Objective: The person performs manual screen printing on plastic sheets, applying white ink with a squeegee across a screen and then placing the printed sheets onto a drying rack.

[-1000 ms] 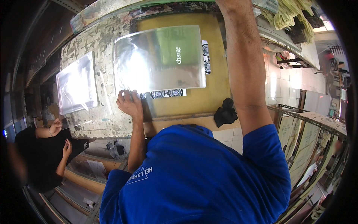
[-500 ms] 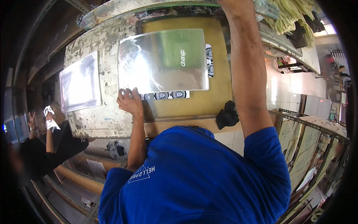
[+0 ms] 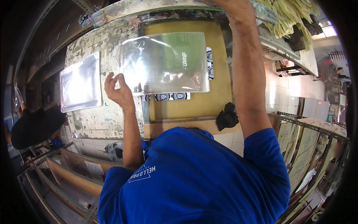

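A stack of clear plastic bags [image 3: 164, 71] lies across a yellowish framed screen [image 3: 220, 86], white lettering showing at its right part. At the stack's left edge, the thumb and fingers of my left hand [image 3: 120, 91] pinch the top bag, whose edge is lifted and shifted a little from those below. My right arm reaches past the screen's right side to the upper edge, where only the wrist and the start of my right hand [image 3: 236, 8] show; its fingers are cut off. Patterned black-and-white strips [image 3: 172, 96] stick out from under the stack.
A second shiny pile of clear bags [image 3: 80, 83] rests on the paint-stained table [image 3: 112, 123] to the left. A black cloth [image 3: 227, 117] sits at the screen's near right corner. Yellowish strips [image 3: 287, 16] hang at the far right. Racks stand on both near sides. A person in black [image 3: 37, 127] is at left.
My left hand has moved left and slightly away from me, drawing up the top bag's left edge. The right arm reaches much as before. The person at left has shifted.
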Demonstrator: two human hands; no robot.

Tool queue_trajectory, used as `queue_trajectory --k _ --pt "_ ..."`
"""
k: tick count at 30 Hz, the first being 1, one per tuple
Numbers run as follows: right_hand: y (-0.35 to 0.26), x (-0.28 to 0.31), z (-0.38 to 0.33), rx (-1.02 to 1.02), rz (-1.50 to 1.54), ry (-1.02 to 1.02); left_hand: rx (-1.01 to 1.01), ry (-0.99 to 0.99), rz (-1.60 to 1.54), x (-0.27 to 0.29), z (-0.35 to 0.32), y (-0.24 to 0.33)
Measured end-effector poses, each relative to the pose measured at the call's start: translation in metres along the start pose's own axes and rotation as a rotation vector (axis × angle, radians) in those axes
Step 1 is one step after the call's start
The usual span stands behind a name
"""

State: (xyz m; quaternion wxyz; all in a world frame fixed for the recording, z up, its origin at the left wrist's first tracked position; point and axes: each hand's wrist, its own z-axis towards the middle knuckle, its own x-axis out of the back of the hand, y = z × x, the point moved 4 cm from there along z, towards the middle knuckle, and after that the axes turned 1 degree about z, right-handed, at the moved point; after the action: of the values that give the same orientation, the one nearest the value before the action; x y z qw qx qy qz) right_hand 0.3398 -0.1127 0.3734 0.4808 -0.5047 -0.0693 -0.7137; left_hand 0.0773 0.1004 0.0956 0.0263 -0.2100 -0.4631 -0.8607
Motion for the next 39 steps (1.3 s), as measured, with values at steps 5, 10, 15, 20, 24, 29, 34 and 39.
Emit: queue_trajectory --k 5,10,15,20,24,29,34,39 --pt "-0.004 0.008 -0.004 -0.037 0.032 -0.046 0.085 0.077 -0.054 0.025 0.041 -0.021" --pt "-0.012 0.011 -0.003 -0.08 -0.018 -0.077 0.133 0.2 -0.071 0.082 0.069 -0.068" --pt "-0.017 0.006 -0.01 -0.002 -0.061 0.044 0.143 0.355 0.06 0.147 0.084 -0.133" --pt "-0.016 0.006 -0.006 -0.019 0.009 0.045 0.21 0.503 0.172 0.2 0.086 -0.201" --pt "-0.02 0.001 -0.006 -0.057 0.014 0.042 0.379 0.557 0.228 0.247 0.081 -0.25" --pt "-0.001 -0.01 -0.004 0.082 0.038 0.129 0.483 0.623 0.63 0.267 0.082 -0.259" --pt "0.012 -0.011 -0.012 0.051 -0.07 0.041 0.362 0.624 0.663 0.2 0.094 -0.17" --pt "0.003 -0.023 -0.056 -0.02 -0.078 0.086 0.085 0.058 -0.161 0.052 0.057 -0.048"
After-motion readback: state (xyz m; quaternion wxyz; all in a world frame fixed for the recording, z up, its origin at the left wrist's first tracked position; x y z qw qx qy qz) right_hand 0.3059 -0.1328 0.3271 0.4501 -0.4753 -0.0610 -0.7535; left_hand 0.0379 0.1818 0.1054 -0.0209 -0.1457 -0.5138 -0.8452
